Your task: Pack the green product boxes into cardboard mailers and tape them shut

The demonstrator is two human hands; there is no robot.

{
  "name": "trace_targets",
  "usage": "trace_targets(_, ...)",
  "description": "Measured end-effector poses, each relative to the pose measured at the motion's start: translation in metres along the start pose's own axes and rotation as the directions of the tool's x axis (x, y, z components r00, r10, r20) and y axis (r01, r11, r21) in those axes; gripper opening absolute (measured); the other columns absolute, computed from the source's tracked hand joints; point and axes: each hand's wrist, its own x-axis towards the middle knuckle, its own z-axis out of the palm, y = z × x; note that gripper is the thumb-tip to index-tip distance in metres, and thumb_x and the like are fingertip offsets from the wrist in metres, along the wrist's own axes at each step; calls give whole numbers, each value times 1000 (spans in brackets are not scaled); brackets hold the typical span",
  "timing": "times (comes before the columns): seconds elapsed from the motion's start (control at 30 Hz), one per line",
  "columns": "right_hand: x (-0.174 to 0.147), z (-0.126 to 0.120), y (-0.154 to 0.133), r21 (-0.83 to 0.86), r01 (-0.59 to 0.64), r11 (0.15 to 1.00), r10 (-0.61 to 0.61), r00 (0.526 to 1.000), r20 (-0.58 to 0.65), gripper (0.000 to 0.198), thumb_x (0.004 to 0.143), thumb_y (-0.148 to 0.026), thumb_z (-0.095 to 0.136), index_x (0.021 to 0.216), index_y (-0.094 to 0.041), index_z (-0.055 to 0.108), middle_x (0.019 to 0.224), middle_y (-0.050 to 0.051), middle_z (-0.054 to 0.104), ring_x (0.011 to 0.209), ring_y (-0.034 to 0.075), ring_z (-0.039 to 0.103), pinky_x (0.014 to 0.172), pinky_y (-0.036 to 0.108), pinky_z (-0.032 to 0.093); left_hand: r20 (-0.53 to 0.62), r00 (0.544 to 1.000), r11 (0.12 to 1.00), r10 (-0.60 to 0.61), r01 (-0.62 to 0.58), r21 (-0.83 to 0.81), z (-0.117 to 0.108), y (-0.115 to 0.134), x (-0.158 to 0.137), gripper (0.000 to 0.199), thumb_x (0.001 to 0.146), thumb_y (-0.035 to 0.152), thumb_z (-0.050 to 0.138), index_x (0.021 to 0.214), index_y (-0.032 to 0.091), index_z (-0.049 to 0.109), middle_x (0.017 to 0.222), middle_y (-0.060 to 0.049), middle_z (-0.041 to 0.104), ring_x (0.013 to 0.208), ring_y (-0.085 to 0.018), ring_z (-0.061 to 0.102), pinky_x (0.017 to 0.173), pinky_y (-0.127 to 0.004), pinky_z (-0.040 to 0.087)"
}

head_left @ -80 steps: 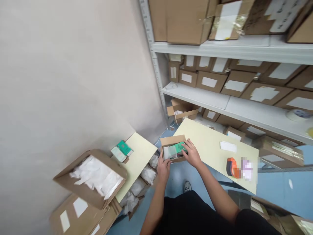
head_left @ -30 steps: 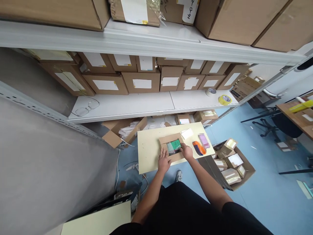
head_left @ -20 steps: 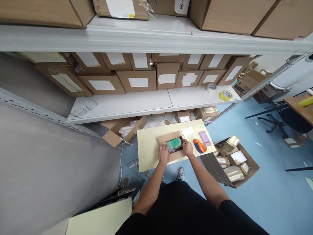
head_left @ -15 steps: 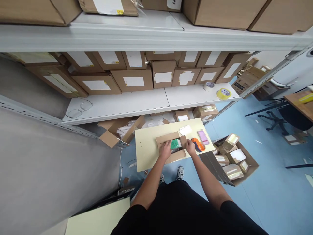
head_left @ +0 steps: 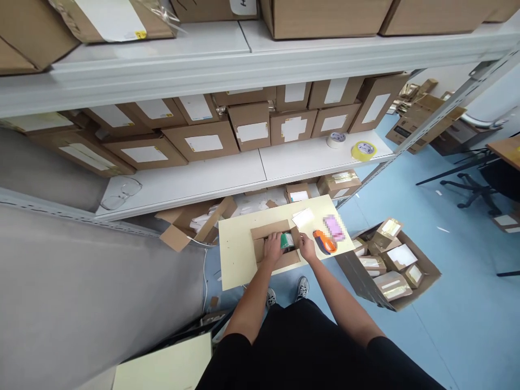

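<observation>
An open cardboard box (head_left: 287, 261) lies on the pale yellow board in front of me, its flaps folded outward. Inside it is a small green-and-white package (head_left: 287, 241). My left hand (head_left: 273, 249) reaches into the box, its fingers closed over the package's left end and hiding part of it. At the box's right side, my right hand (head_left: 307, 248) is closed on the edge of the right flap. Just right of that hand lies an orange-and-blue tape dispenser (head_left: 325, 242). White paper sheets (head_left: 303, 217) rest behind the box.
The board (head_left: 238, 265) also carries a blurred pink item (head_left: 334, 227). A large carton (head_left: 350, 273) of taped parcels stands at the right. Shelves ahead hold labelled boxes, glasses (head_left: 122, 193) and tape rolls (head_left: 363, 151). An open carton (head_left: 173, 236) with white contents sits at the left.
The package sits lower in the box and more of it is under my left hand. Both hands stay at the box, while the view has shifted slightly.
</observation>
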Motion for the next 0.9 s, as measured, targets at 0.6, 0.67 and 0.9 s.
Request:
trace_targets(0.6,9,-10,-8,-74,14,997,0,983,182,41,98,-18,42,133,-17,63,103,10,80,93,24,73,79,27,48,221,939,952,-262,213,222,-8,41,32,46,96,10,48,140,26,51,130,-16,61,108,-27,67,88,-38,52)
trace_targets(0.67,8,-9,-13,-66,35,997,-20,975,219,40,99,-18,42,133,-18,64,103,9,80,94,24,74,80,26,49,221,936,951,-274,229,210,-6,37,32,46,96,9,47,140,24,51,129,-17,62,106,-28,69,88,-40,53)
trace_targets(0.9,-2,-4,-27,-73,69,995,-48,966,253,41,101,-24,45,139,-22,62,117,7,79,106,25,74,92,30,52,169,942,957,-290,282,73,10,34,23,44,98,10,46,140,19,52,135,-22,59,109,-31,70,90,-44,56)
